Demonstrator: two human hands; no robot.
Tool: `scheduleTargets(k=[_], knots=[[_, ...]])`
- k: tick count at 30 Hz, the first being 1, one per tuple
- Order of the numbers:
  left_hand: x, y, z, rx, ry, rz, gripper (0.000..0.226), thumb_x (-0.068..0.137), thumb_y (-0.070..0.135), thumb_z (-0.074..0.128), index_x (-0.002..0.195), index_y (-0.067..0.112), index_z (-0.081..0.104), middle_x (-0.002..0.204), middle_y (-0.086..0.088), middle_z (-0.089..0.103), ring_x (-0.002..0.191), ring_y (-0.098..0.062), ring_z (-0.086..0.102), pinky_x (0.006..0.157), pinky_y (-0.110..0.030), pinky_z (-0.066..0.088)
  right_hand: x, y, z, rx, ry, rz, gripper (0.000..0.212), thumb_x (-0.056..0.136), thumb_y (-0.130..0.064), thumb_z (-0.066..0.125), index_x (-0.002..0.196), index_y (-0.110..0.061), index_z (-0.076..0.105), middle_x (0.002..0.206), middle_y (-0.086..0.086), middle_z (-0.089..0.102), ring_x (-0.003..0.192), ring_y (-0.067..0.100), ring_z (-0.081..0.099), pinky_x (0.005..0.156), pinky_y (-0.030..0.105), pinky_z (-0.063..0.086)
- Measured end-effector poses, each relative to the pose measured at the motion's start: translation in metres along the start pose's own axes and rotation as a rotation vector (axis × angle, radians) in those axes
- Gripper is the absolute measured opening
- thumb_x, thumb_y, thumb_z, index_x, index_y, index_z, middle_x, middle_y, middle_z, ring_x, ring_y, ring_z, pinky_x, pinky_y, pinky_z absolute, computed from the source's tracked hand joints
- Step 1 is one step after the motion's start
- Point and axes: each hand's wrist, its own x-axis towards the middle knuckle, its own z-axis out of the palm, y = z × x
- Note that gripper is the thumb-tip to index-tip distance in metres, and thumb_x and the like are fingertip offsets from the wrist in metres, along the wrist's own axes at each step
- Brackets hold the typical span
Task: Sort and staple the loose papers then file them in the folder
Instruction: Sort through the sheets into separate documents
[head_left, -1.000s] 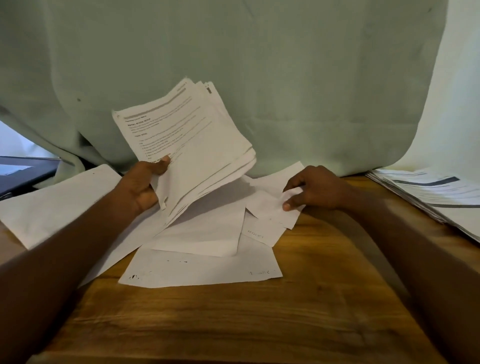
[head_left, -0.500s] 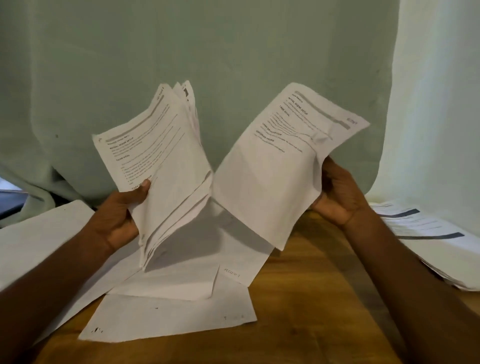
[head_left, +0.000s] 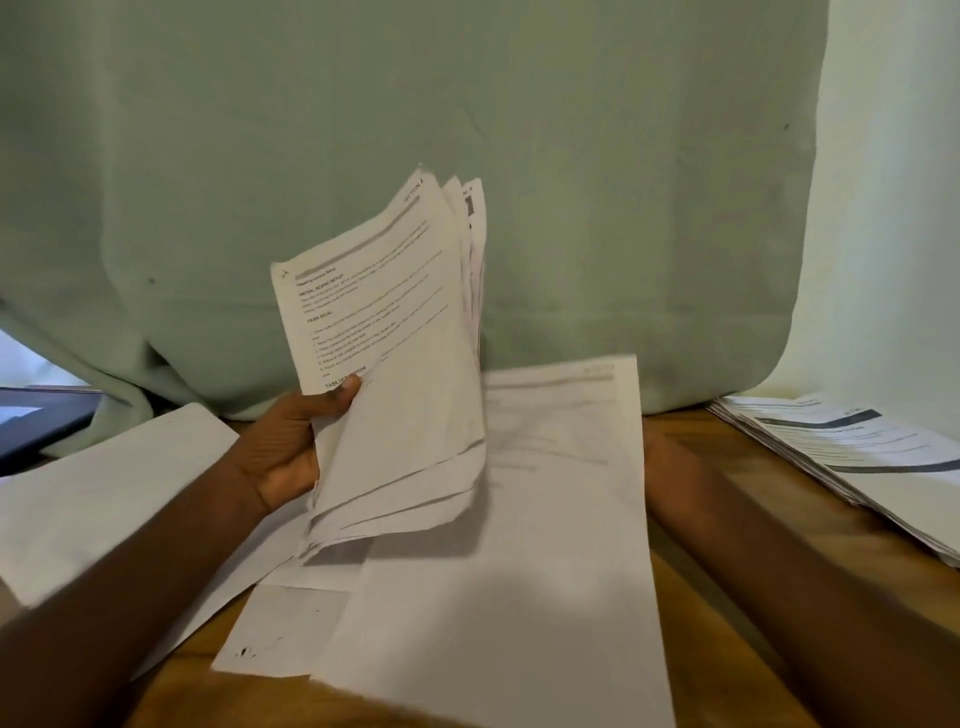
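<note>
Here, left hand (head_left: 283, 447) fingers grip sheaf (head_left: 395, 364); right fingers hidden; wooden table (head_left: 727, 613); green curtain (head_left: 467, 104).

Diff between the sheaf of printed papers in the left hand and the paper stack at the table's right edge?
The hand-held sheaf of white printed papers is raised and tilted, gripped by the left hand; the stack of printed papers with dark bands lies flat on the wooden table, untouched. The sheaf's sheets splay unevenly; the stack's edges fan in a neat slope. Both are white and printed.
</note>
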Motion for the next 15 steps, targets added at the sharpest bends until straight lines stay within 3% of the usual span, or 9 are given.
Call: scheduleTargets(k=[1,2,4,6,9,11,13,15], knots=[[0.000,0.000,-0.001,0.005,-0.005,-0.010,0.045,0.089,0.005,0.055,0.130,0.018,0.071,0.130,-0.008,0.070,0.102,-0.020,0.074,0.080,-0.037,0.064,0.000,0.006,0.008,-0.089,0.112,-0.056,0.044,0.109,-0.025,0.039,0.112,0.009,0.068,0.115,0.017,0.069,0.097,0.026,0.071,0.085,0.034,0.060],[0.000,0.000,-0.001,0.006,-0.016,-0.018,0.043,0.090,0.006,0.054,0.126,0.018,0.074,0.130,-0.008,0.070,0.103,-0.020,0.074,0.080,-0.037,0.064,-0.003,0.011,0.031,-0.200,0.302,-0.045,0.048,0.108,-0.031,0.041,0.113,0.008,0.069,0.118,0.020,0.070,0.098,0.031,0.074,0.079,0.039,0.063],[0.000,-0.002,0.000,0.009,-0.036,-0.031,0.042,0.091,0.005,0.052,0.123,0.018,0.075,0.130,-0.009,0.070,0.103,-0.020,0.074,0.079,-0.036,0.064,-0.008,0.007,0.078,-0.060,0.559,0.141,0.042,0.105,-0.036,0.048,0.111,0.001,0.068,0.113,0.020,0.074,0.086,0.035,0.076,0.063,0.039,0.063],[0.001,-0.005,0.000,0.028,-0.053,-0.041,0.045,0.094,0.005,0.049,0.132,0.017,0.069,0.131,-0.009,0.070,0.103,-0.021,0.074,0.077,-0.036,0.064,-0.019,0.005,0.090,-0.083,0.608,0.146,0.036,0.104,-0.040,0.050,0.112,-0.010,0.068,0.117,0.010,0.075,0.091,0.027,0.075,0.067,0.032,0.056],[0.001,-0.008,0.001,0.143,-0.097,-0.043,0.050,0.098,0.005,0.046,0.145,0.016,0.057,0.137,-0.009,0.066,0.108,-0.020,0.072,0.081,-0.034,0.063,-0.023,0.006,0.103,-0.487,0.622,0.268,0.035,0.102,-0.044,0.052,0.114,-0.016,0.069,0.117,0.005,0.075,0.101,0.023,0.072,0.082,0.036,0.053],[0.000,-0.010,0.002,0.189,-0.091,-0.043,0.050,0.098,0.004,0.046,0.146,0.017,0.055,0.137,-0.008,0.066,0.109,-0.019,0.072,0.084,-0.033,0.062,-0.029,0.006,0.110,-0.870,0.488,0.296,0.033,0.100,-0.048,0.057,0.113,-0.021,0.071,0.114,0.003,0.076,0.106,0.023,0.071,0.092,0.040,0.053],[-0.001,-0.011,0.003,0.176,-0.075,-0.038,0.048,0.102,0.002,0.042,0.143,0.017,0.059,0.136,-0.008,0.067,0.109,-0.020,0.072,0.083,-0.033,0.062,-0.036,0.007,0.130,-1.218,0.223,0.379,0.020,0.098,-0.039,0.064,0.116,-0.036,0.068,0.123,-0.006,0.071,0.117,0.017,0.065,0.100,0.038,0.053],[0.000,-0.011,0.000,0.140,-0.067,-0.036,0.045,0.105,0.001,0.037,0.136,0.019,0.066,0.133,-0.008,0.069,0.107,-0.020,0.073,0.082,-0.033,0.063,-0.039,0.015,0.143,-1.439,-0.044,0.609,0.041,0.091,-0.036,0.074,0.126,-0.043,0.055,0.144,-0.011,0.054,0.132,0.013,0.051,0.108,0.034,0.048]])
